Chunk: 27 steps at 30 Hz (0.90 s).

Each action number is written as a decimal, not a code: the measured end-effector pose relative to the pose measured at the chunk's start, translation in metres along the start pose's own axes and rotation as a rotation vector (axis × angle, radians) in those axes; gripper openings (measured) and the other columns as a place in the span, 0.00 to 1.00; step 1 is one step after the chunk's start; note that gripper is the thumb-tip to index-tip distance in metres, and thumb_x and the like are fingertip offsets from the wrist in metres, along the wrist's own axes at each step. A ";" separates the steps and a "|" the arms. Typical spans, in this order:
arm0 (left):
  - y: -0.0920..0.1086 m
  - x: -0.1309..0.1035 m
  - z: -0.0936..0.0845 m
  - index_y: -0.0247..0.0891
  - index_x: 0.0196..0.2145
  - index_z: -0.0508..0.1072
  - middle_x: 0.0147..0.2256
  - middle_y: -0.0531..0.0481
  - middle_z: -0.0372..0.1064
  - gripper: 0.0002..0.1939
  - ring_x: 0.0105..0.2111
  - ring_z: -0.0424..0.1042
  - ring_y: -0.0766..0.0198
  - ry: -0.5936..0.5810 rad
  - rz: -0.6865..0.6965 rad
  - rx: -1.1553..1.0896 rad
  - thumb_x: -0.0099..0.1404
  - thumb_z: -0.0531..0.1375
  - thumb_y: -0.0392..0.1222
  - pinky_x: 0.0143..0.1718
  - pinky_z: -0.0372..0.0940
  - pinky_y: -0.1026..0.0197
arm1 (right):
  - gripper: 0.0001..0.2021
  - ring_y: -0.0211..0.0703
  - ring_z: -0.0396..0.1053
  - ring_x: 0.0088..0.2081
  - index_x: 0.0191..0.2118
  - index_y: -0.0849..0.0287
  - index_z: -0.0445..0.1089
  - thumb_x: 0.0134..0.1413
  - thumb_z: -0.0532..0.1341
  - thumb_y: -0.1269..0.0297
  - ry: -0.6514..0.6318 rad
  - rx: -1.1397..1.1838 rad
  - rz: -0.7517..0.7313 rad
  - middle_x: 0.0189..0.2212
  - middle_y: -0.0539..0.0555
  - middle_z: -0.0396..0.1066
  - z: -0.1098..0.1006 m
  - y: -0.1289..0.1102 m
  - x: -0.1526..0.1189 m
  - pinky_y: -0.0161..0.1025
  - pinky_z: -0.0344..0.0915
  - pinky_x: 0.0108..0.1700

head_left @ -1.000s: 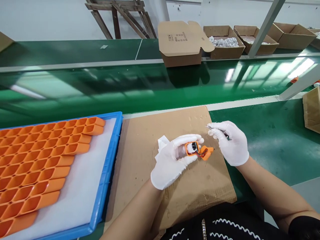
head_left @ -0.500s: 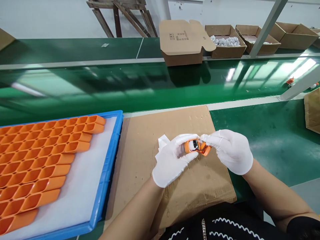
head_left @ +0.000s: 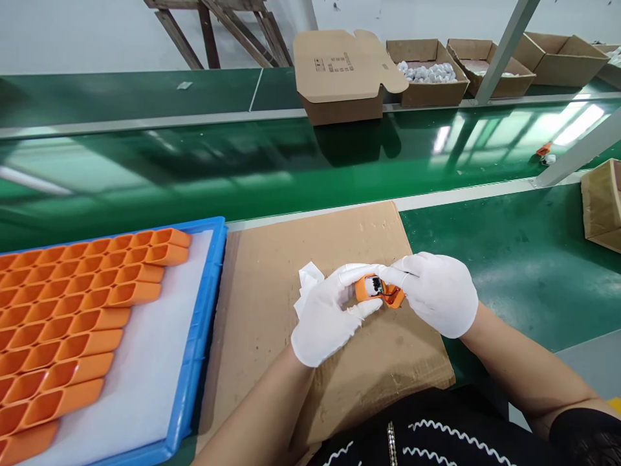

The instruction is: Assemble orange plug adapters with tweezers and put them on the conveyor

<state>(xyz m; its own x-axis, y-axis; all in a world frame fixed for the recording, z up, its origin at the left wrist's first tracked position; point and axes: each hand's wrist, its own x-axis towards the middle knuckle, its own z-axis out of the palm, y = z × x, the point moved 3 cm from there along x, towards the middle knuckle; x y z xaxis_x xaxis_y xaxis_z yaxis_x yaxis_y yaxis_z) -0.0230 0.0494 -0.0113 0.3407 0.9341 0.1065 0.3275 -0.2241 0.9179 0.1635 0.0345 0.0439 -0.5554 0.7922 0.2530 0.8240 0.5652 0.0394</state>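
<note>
My left hand (head_left: 330,314), in a white glove, wraps its thumb and fingers round a small orange plastic housing (head_left: 361,290). A white part with black pieces shows in the housing's opening, and dark and red wires run from it to an orange end piece (head_left: 395,296) on the right. My right hand (head_left: 439,291), also gloved, has its fingertips pinched together at the upper edge of the opening, touching my left fingers. What lies between those fingertips is hidden. A crumpled white paper piece (head_left: 308,279) rests behind my left hand on the cardboard sheet (head_left: 272,310).
On the left, a blue tray (head_left: 196,349) holds rows of orange plastic sleeves (head_left: 72,304). Beyond the green belt (head_left: 233,188) stand a lidded carton (head_left: 342,110) and several open cartons, one with small white parts (head_left: 429,72). A metal post (head_left: 582,149) rises at right.
My right fingertips have moved left, over the top of the housing's opening, and meet my left fingers. The whole view has shifted slightly. My left hand keeps its hold.
</note>
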 end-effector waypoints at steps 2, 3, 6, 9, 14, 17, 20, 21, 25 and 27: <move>0.000 0.000 0.000 0.49 0.48 0.81 0.47 0.45 0.79 0.18 0.46 0.73 0.46 -0.010 -0.001 -0.006 0.59 0.70 0.43 0.56 0.59 0.39 | 0.20 0.39 0.63 0.27 0.50 0.46 0.76 0.58 0.56 0.74 0.001 -0.001 0.004 0.31 0.48 0.77 0.000 -0.001 0.000 0.40 0.45 0.25; 0.000 0.001 0.000 0.49 0.47 0.81 0.47 0.45 0.79 0.18 0.46 0.72 0.46 -0.004 0.000 0.003 0.58 0.70 0.42 0.56 0.59 0.38 | 0.20 0.39 0.63 0.27 0.50 0.46 0.76 0.58 0.56 0.74 0.012 -0.001 0.003 0.31 0.48 0.77 0.000 -0.001 0.000 0.40 0.45 0.25; 0.000 0.001 0.000 0.49 0.45 0.82 0.45 0.46 0.80 0.16 0.44 0.72 0.46 0.042 0.015 0.044 0.57 0.71 0.41 0.58 0.55 0.34 | 0.20 0.39 0.63 0.26 0.48 0.48 0.77 0.57 0.56 0.75 0.064 -0.012 0.001 0.30 0.47 0.77 0.000 -0.002 0.000 0.39 0.46 0.25; -0.001 0.001 0.002 0.49 0.45 0.82 0.46 0.46 0.80 0.16 0.45 0.74 0.46 0.031 0.017 -0.051 0.58 0.71 0.42 0.60 0.57 0.34 | 0.20 0.39 0.63 0.25 0.46 0.48 0.77 0.55 0.56 0.76 0.120 -0.015 0.000 0.29 0.47 0.77 -0.001 -0.002 0.000 0.39 0.46 0.25; 0.002 0.000 0.008 0.47 0.47 0.81 0.50 0.44 0.78 0.16 0.49 0.77 0.49 0.045 0.024 -0.319 0.60 0.71 0.39 0.56 0.71 0.44 | 0.21 0.38 0.66 0.26 0.45 0.49 0.79 0.55 0.55 0.77 0.225 0.081 0.024 0.29 0.46 0.78 -0.001 0.002 -0.004 0.38 0.51 0.24; 0.006 -0.001 0.009 0.49 0.47 0.80 0.54 0.47 0.75 0.17 0.54 0.75 0.54 0.119 0.085 -0.476 0.61 0.69 0.34 0.55 0.74 0.52 | 0.23 0.36 0.72 0.31 0.47 0.49 0.79 0.57 0.53 0.78 0.327 0.232 0.079 0.33 0.46 0.80 -0.003 0.005 -0.007 0.35 0.58 0.28; 0.007 -0.001 0.008 0.49 0.46 0.80 0.56 0.48 0.74 0.18 0.55 0.75 0.58 0.190 0.111 -0.512 0.61 0.69 0.31 0.52 0.76 0.58 | 0.23 0.35 0.72 0.30 0.46 0.49 0.79 0.57 0.54 0.80 0.355 0.282 0.052 0.34 0.45 0.81 -0.005 0.003 -0.009 0.35 0.61 0.28; 0.007 -0.001 0.007 0.48 0.46 0.80 0.56 0.47 0.74 0.17 0.54 0.76 0.58 0.203 0.106 -0.507 0.60 0.69 0.31 0.51 0.76 0.60 | 0.23 0.35 0.72 0.30 0.46 0.49 0.79 0.56 0.54 0.80 0.362 0.282 0.031 0.34 0.45 0.81 -0.005 0.002 -0.009 0.35 0.61 0.27; 0.006 0.001 0.006 0.46 0.44 0.80 0.56 0.46 0.74 0.16 0.48 0.79 0.61 0.185 0.066 -0.600 0.60 0.70 0.31 0.48 0.76 0.62 | 0.20 0.36 0.72 0.28 0.44 0.51 0.80 0.59 0.54 0.78 0.371 0.271 0.001 0.33 0.46 0.81 -0.004 -0.006 -0.010 0.36 0.61 0.27; 0.005 0.003 0.007 0.48 0.44 0.81 0.56 0.48 0.74 0.17 0.48 0.79 0.61 0.123 0.033 -0.726 0.58 0.72 0.32 0.48 0.76 0.62 | 0.19 0.37 0.73 0.29 0.47 0.49 0.79 0.61 0.56 0.75 0.309 0.345 0.054 0.34 0.47 0.81 0.001 -0.009 -0.010 0.36 0.63 0.28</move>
<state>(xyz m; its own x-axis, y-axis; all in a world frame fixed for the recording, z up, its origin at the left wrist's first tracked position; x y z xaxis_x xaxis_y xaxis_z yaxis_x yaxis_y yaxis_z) -0.0141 0.0491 -0.0086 0.2253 0.9639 0.1416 -0.3615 -0.0523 0.9309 0.1619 0.0215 0.0401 -0.4101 0.7463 0.5243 0.7363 0.6101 -0.2925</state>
